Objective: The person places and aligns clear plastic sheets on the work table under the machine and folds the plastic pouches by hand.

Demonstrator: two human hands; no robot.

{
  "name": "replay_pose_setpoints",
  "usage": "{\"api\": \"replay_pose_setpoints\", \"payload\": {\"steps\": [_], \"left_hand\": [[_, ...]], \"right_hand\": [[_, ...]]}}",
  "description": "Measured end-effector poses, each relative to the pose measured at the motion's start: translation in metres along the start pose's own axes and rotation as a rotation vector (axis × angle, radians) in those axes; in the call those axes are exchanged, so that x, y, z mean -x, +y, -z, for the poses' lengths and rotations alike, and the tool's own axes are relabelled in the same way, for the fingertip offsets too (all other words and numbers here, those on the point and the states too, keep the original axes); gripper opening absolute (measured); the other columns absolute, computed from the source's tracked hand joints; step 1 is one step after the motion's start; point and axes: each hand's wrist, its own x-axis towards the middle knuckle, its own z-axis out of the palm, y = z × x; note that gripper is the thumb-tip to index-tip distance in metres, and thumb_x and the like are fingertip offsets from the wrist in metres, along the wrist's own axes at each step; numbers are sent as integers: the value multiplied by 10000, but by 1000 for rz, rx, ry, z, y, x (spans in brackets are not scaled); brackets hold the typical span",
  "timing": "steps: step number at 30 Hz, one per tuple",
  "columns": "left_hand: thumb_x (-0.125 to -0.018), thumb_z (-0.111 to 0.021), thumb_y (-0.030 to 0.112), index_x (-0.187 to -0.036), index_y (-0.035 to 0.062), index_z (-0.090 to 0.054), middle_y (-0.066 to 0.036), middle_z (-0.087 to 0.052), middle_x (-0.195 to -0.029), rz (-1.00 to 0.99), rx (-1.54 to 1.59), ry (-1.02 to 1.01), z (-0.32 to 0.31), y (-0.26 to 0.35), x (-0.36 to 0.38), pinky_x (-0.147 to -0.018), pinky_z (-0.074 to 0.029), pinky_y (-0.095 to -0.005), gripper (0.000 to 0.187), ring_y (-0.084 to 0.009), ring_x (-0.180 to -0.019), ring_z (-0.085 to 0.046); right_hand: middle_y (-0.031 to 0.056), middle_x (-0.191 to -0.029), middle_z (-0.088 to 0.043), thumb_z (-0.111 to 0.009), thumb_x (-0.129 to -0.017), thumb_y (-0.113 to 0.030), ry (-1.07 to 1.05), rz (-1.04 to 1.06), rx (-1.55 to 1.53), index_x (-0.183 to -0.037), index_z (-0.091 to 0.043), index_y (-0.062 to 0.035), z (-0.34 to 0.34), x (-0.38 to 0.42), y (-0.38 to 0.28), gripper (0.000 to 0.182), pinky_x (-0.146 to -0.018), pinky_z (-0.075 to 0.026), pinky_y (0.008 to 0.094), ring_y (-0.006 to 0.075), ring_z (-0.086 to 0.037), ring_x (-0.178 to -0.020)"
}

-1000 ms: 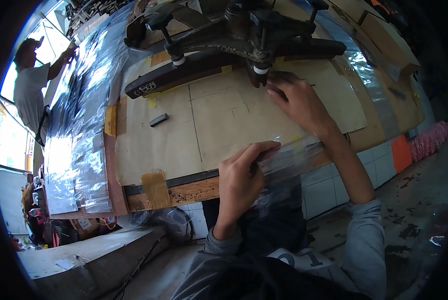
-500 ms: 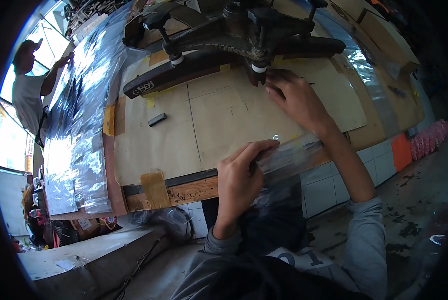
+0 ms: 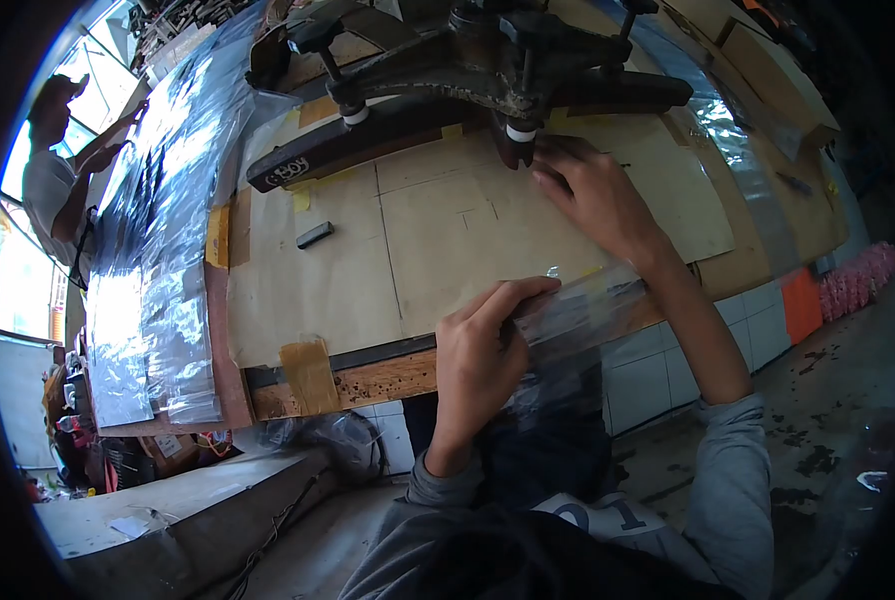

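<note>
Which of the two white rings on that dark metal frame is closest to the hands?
The ring above the forked tip, beside the right hand; the other ring is farther left, by the lettered bar.

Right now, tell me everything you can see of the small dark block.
The small block is oblong, dark grey to black, with straight edges and a paler upper face; its material is unclear. It lies aslant on the pale sheet, left of the long drawn line. Only the sheet visibly touches it.
</note>
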Motion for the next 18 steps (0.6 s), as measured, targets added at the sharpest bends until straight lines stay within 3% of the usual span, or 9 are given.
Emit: {"api": "replay_pose_setpoints", "payload": {"steps": [18], "left_hand": [[-645,-553,-125,-989,19,-699,-111,-721,-914,15,21,19,-2,0,0,-775,-532,-282,401,-194,-859,-706]], "right_hand": [[179,-1050,-650,-600,-871,-105,33,14,21,-1028,-626,39,-4,0,0,214,-886,-496,416,340,-597,-1019]]}}
